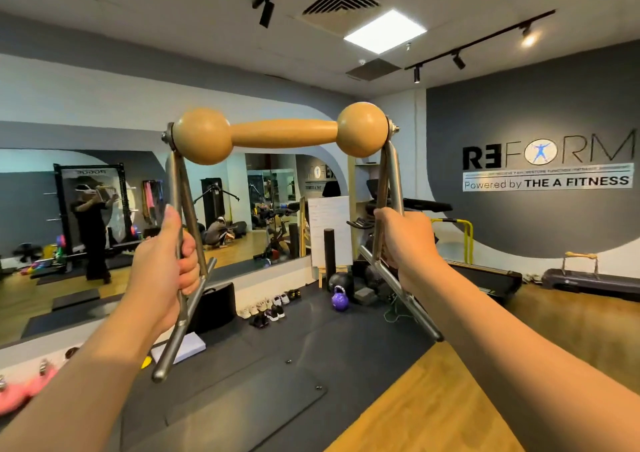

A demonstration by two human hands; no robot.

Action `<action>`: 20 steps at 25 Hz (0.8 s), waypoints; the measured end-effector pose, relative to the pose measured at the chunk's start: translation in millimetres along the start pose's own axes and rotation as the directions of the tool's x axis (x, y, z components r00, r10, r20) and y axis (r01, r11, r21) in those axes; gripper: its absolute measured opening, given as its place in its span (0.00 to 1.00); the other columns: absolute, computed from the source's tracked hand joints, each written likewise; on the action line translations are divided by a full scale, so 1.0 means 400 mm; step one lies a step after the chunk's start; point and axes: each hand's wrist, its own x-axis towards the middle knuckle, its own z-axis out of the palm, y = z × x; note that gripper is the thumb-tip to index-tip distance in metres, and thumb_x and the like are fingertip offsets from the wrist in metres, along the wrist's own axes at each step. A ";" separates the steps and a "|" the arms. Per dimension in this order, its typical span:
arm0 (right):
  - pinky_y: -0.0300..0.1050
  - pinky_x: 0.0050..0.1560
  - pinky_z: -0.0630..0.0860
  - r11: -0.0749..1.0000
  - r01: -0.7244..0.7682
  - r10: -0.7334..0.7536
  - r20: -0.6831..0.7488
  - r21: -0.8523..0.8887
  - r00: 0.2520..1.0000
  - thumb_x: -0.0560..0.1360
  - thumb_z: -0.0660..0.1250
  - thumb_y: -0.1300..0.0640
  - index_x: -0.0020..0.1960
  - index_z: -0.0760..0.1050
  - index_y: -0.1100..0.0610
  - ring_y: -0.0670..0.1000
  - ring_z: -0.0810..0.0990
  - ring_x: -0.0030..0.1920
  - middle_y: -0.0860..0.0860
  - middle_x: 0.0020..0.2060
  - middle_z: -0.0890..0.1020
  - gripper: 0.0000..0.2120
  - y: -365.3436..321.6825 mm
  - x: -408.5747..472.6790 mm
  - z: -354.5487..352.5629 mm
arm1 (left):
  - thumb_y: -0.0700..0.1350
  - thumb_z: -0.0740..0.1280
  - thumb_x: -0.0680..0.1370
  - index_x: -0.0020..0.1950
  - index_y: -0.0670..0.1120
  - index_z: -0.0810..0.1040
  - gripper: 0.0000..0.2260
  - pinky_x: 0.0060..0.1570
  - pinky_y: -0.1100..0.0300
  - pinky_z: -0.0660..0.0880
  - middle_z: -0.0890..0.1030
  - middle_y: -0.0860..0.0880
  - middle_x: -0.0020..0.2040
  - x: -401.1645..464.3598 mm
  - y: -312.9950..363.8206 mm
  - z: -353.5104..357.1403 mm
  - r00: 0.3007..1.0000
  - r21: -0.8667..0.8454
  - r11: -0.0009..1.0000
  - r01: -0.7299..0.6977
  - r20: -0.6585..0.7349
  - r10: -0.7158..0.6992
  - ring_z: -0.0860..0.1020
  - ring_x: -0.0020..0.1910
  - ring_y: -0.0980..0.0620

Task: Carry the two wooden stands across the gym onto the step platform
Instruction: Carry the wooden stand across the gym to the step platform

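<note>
Two wooden stands are visible. The first, a tan wooden bar with a ball at each end mounted on silver metal A-frame legs (282, 134), is held up in the air at the centre of the view, the bar level and the leg frames hanging below it. The left hand (166, 261) is curled round the two converging tubes of the left leg frame, thumb pointing up along them. The right hand (403, 238) is wrapped round the tubes of the right leg frame. Both arms are extended forward.

The second stand, a smaller-looking wooden bar on metal legs (581, 261), rests on top of the one dark grey step platform (588, 280), which lies on the wooden floor against the far right wall, well apart from the held stand.

Between the held stand and the platform lie a black treadmill deck (485, 280) and one yellow hurdle frame (465, 235). Below the held bar stand one purple kettlebell (339, 298), one black medicine ball (340, 280), one upright black foam roller (329, 249) and one white board on an easel (329, 229). A row of shoes (270, 307), too small to count, lines the edge of the dark floor mat (277, 365). A wall mirror (86, 226) fills the left side
</note>
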 end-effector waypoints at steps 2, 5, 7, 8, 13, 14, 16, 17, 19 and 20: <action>0.45 0.29 0.63 1.000 -0.005 0.005 -0.032 -0.013 0.999 0.78 0.68 0.53 0.39 0.73 0.55 0.50 0.67 0.29 0.51 0.30 0.70 0.11 0.056 0.104 0.032 | 0.70 0.60 0.78 0.33 0.48 0.67 0.27 0.21 0.61 0.53 0.61 0.53 0.23 0.119 -0.084 0.031 0.999 -0.030 1.000 0.005 0.041 -0.004 0.57 0.19 0.55; 0.43 0.26 0.64 0.999 -0.028 0.025 -0.100 -0.030 0.995 0.79 0.68 0.54 0.38 0.73 0.54 0.49 0.68 0.27 0.50 0.28 0.71 0.11 0.126 0.257 0.076 | 0.69 0.59 0.79 0.33 0.48 0.66 0.27 0.21 0.61 0.53 0.60 0.53 0.23 0.307 -0.197 0.082 0.997 -0.042 0.999 0.024 0.080 -0.021 0.57 0.18 0.55; 0.44 0.28 0.63 0.999 -0.016 0.010 -0.150 -0.040 0.989 0.78 0.69 0.54 0.39 0.74 0.56 0.49 0.67 0.26 0.50 0.27 0.71 0.11 0.179 0.379 0.105 | 0.70 0.59 0.79 0.34 0.48 0.66 0.27 0.21 0.61 0.52 0.60 0.53 0.23 0.451 -0.288 0.132 0.992 -0.066 0.997 0.047 0.119 -0.039 0.57 0.18 0.55; 0.44 0.28 0.63 0.999 -0.018 0.012 -0.168 -0.039 0.986 0.78 0.69 0.54 0.38 0.74 0.57 0.50 0.67 0.26 0.51 0.26 0.70 0.12 0.201 0.432 0.114 | 0.70 0.59 0.79 0.34 0.48 0.66 0.27 0.21 0.61 0.52 0.60 0.53 0.23 0.513 -0.321 0.160 0.990 -0.069 0.996 0.057 0.133 -0.047 0.57 0.18 0.55; 0.45 0.31 0.60 0.999 -0.043 0.034 -0.282 -0.027 0.959 0.77 0.67 0.54 0.38 0.69 0.56 0.51 0.63 0.27 0.50 0.26 0.65 0.12 0.336 0.725 0.103 | 0.70 0.59 0.78 0.33 0.49 0.67 0.27 0.25 0.57 0.49 0.60 0.54 0.22 0.825 -0.536 0.368 0.969 -0.076 0.995 0.071 0.242 -0.051 0.58 0.18 0.56; 0.44 0.30 0.60 0.999 -0.045 0.035 -0.302 -0.026 0.953 0.78 0.67 0.55 0.38 0.69 0.56 0.50 0.63 0.26 0.49 0.25 0.65 0.12 0.362 0.781 0.089 | 0.72 0.61 0.76 0.32 0.50 0.67 0.27 0.25 0.56 0.49 0.60 0.54 0.22 0.882 -0.583 0.414 0.960 -0.094 0.993 0.075 0.275 -0.046 0.58 0.17 0.56; 0.43 0.30 0.61 0.998 -0.052 0.043 -0.332 -0.018 0.942 0.79 0.66 0.58 0.35 0.69 0.57 0.46 0.65 0.22 0.45 0.19 0.66 0.15 0.415 0.881 0.060 | 0.75 0.64 0.71 0.32 0.49 0.67 0.30 0.25 0.57 0.49 0.60 0.54 0.22 0.979 -0.663 0.497 0.945 -0.091 0.993 0.075 0.326 -0.042 0.56 0.18 0.56; 0.43 0.31 0.61 0.999 -0.050 0.040 -0.345 -0.020 0.938 0.79 0.66 0.59 0.33 0.69 0.57 0.44 0.65 0.20 0.43 0.16 0.66 0.16 0.447 0.937 0.040 | 0.76 0.65 0.71 0.32 0.48 0.65 0.31 0.25 0.57 0.49 0.60 0.54 0.22 1.025 -0.710 0.548 0.934 -0.082 0.995 0.059 0.355 -0.026 0.55 0.18 0.55; 0.43 0.31 0.60 0.997 -0.069 0.053 -0.358 -0.031 0.932 0.79 0.65 0.60 0.33 0.69 0.56 0.45 0.64 0.22 0.43 0.17 0.67 0.16 0.508 1.065 -0.005 | 0.75 0.66 0.71 0.32 0.47 0.65 0.31 0.25 0.57 0.49 0.60 0.54 0.22 1.114 -0.803 0.660 0.920 -0.099 0.991 0.086 0.390 -0.041 0.53 0.20 0.54; 0.43 0.30 0.60 0.997 -0.072 0.055 -0.364 -0.032 0.930 0.79 0.65 0.60 0.33 0.68 0.56 0.47 0.62 0.24 0.46 0.19 0.66 0.16 0.538 1.135 -0.030 | 0.75 0.66 0.70 0.32 0.48 0.66 0.31 0.25 0.57 0.49 0.60 0.53 0.22 1.155 -0.849 0.720 0.922 -0.125 0.985 0.116 0.382 -0.060 0.54 0.19 0.54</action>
